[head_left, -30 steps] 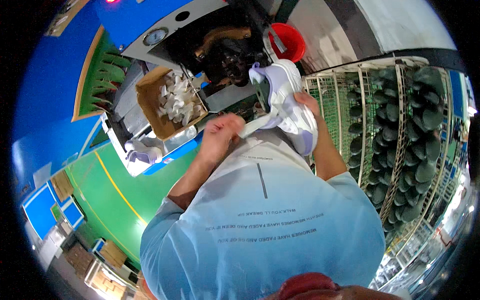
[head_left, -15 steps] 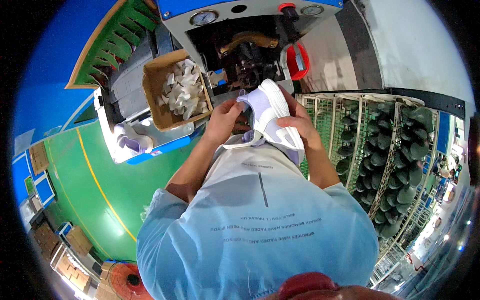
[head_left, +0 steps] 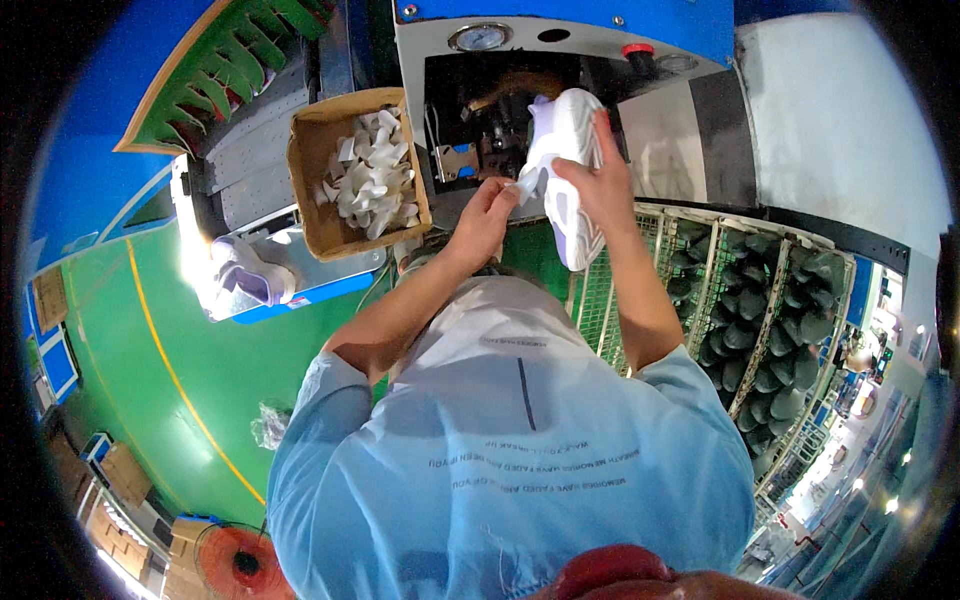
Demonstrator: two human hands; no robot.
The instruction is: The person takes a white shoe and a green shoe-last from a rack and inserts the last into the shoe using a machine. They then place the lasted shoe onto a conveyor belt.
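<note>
A white and lavender sneaker (head_left: 568,125) is held up in front of the machine's dark opening, its sole side turned partly toward me. My right hand (head_left: 600,185) is closed around its right side, with the thumb across the shoe. My left hand (head_left: 485,222) pinches a pale flap (head_left: 527,184) at the sneaker's left edge; whether this is part of the shoe I cannot tell. Left of the hands, a cardboard box (head_left: 300,190) holds many curved white pieces (head_left: 375,180). A second white and lavender sneaker (head_left: 245,275) lies on the ledge beyond it.
The machine (head_left: 560,30) with a gauge and a red knob stands ahead. At the right, a wire rack (head_left: 640,260) carries many dark soles (head_left: 760,320). Green curved pieces (head_left: 220,90) line a board at far left. An orange fan (head_left: 240,562) stands at lower left.
The sneaker has moved forward and slightly right, toward the machine, and turned in my right hand. My left hand has shifted from its collar to the pale flap. The view has shifted too.
</note>
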